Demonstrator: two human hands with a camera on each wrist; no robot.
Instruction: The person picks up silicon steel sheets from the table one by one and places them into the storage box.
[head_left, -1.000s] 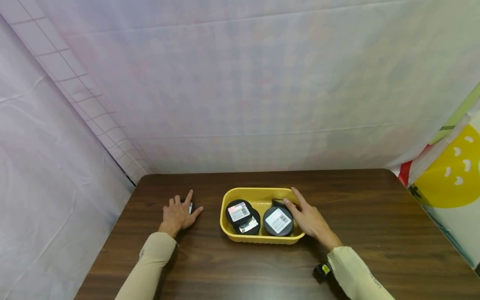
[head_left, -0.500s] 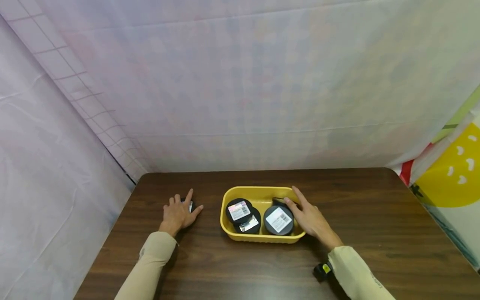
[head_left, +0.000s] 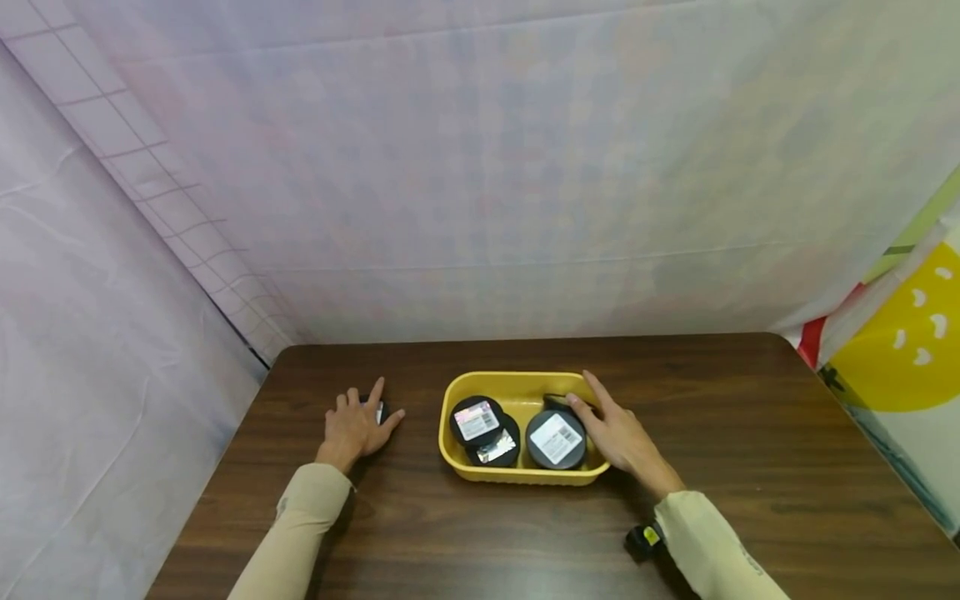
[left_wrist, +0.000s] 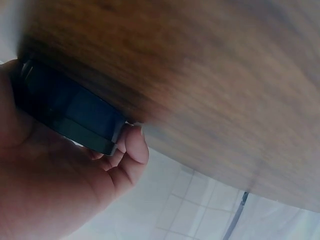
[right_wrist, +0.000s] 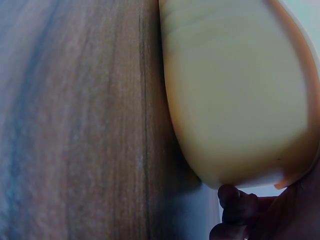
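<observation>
Under my left hand (head_left: 354, 429) a round black container with a pale label (head_left: 381, 412) lies on the table, mostly covered by the fingers. The left wrist view shows this shallow dark container (left_wrist: 70, 107) between the palm and curled fingertips. My right hand (head_left: 618, 433) holds the right end of a yellow plastic basket (head_left: 517, 477); its thumb reaches inside over the rim, and other fingers bend against the outer wall (right_wrist: 240, 95). Inside are black discs with white labels: one (head_left: 477, 419) overlaps another (head_left: 498, 446) at left, and a third (head_left: 557, 440) sits at right.
A dark piece (head_left: 557, 402) leans behind the right disc in the basket. Near the right sleeve is a small black object with a yellow-green patch (head_left: 643, 542). The brown wooden table (head_left: 465, 533) ends at a white cloth backdrop (head_left: 487, 208), with more cloth at left.
</observation>
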